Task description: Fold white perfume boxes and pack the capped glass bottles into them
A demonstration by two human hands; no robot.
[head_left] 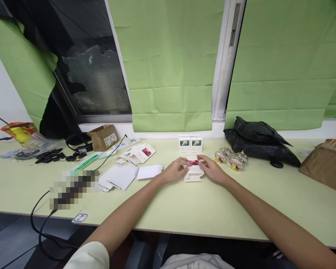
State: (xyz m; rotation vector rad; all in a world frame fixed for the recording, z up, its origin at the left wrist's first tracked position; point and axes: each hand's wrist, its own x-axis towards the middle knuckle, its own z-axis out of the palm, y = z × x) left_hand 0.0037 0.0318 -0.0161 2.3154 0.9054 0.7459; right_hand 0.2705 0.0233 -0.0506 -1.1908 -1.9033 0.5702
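Between my hands, a small white cardboard box (194, 175) with a red flower picture lies on the table, its near end open with flaps out. Fingers of my left hand (175, 170) curl against its left side. My right hand (212, 169) grips the opposite side, thumb and fingers near the picture. Just behind stand two white boxes (190, 144) with white flower pictures, side by side. To the right of my right hand are two clear, gold-trimmed ornaments (231, 158). Left of my left hand lies a flat white carton (149, 172).
More flattened cartons (138, 154) and white sheets (121, 177) lie to the left. A small brown box (103, 138), black cables and plastic bags are farther left. Black plastic bags (260, 144) and a brown package (326, 164) lie to the right. Green curtains (173, 67) hang behind the table.
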